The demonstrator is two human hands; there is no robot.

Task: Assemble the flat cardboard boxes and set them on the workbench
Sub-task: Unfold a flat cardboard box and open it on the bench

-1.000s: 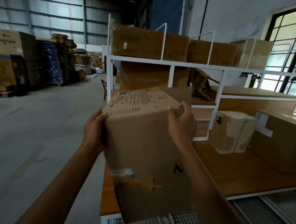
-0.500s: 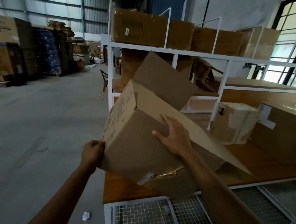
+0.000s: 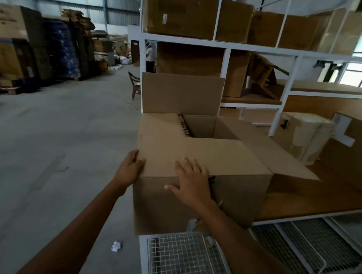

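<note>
A brown cardboard box stands upright at the left end of the wooden workbench. Its far flap stands up, the right flap hangs out sideways, and the near flaps lie partly folded over the opening. My left hand grips the box's near left top corner, thumb on the flap. My right hand lies flat, fingers spread, on the near top edge and presses the near flap down.
Two closed boxes, a pale one and a larger brown one, sit on the bench to the right. A white rack with more cartons rises behind. Wire baskets hang below the bench. A crumpled paper lies on the concrete floor.
The box was tilted in the air in both hands; now it stands upright on the bench with its opening up. My right hand moved from the side panel to the near top flap.
</note>
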